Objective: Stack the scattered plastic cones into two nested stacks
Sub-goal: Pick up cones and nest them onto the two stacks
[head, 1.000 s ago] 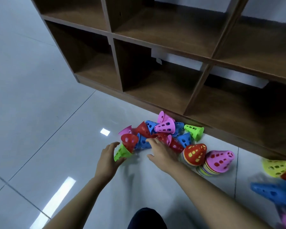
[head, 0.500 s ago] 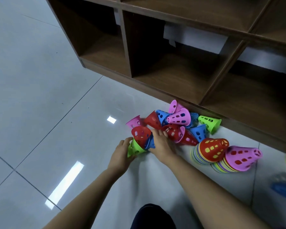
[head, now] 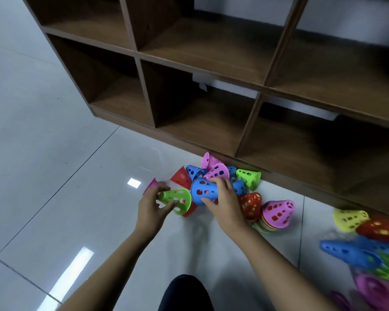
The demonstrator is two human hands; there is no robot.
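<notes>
Perforated plastic cones in pink, red, blue and green lie in a pile (head: 213,173) on the floor against the shelf's base. My left hand (head: 152,206) grips a green cone (head: 176,199) lying on its side, lifted off the floor. My right hand (head: 225,199) grips a blue cone (head: 203,190) right beside the green one, with a red cone showing inside it. Two nested stacks lie to the right of my right hand: one topped by a red cone (head: 250,205), one topped by a pink cone (head: 277,212).
A brown wooden shelf unit (head: 252,86) with open compartments stands behind the pile. More cones, yellow (head: 349,218), red, blue (head: 350,253), green and purple, lie scattered at the right edge. A lone pink cone (head: 151,186) lies left of my left hand. Glossy grey tile floor (head: 54,198) stretches left.
Both hands have lifted cones from the pile: the left holds the green cone, the right the blue one. The camera view has tilted up and shifted.
</notes>
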